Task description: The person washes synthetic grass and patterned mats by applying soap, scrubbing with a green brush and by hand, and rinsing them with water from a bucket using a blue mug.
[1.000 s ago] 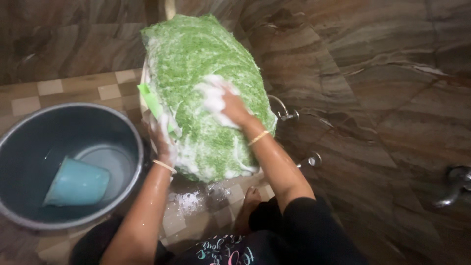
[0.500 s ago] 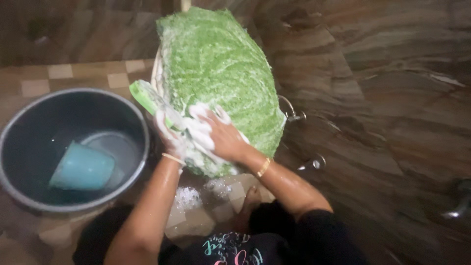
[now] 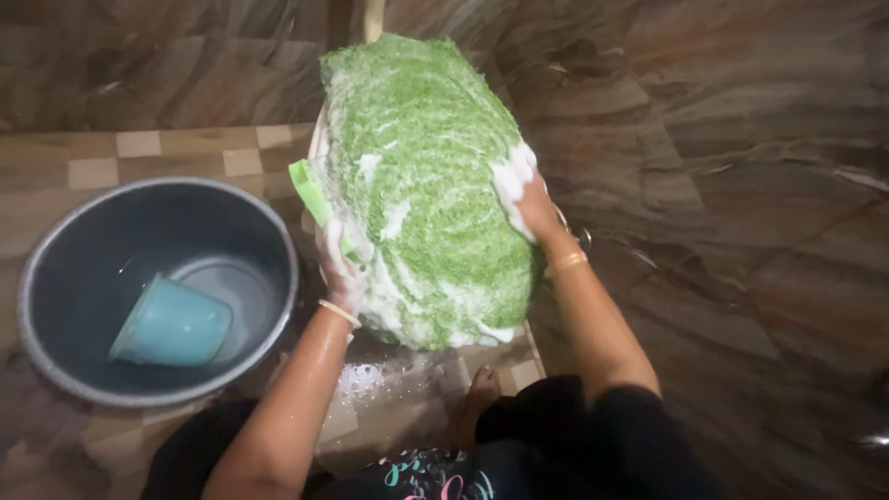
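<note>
Soapy green shaggy mat (image 3: 426, 185) propped against the wall — left hand (image 3: 338, 264) clutching a green brush (image 3: 315, 194), right hand (image 3: 530, 199) gripping its edge (lather covers most, unrinsed).

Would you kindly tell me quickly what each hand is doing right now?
Left hand: closed on a green brush, at the edge of the soapy green mat.
Right hand: gripping the mat's other edge.

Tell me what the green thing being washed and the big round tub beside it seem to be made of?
The green mat looks like a shaggy woven textile or synthetic fibre: rough, looped surface, streaked with white soap foam, and it bends over its support. The tub seems to be metal, perhaps aluminium or steel: thin grey rim with a dull sheen. The cup inside looks like matte teal plastic.
</note>
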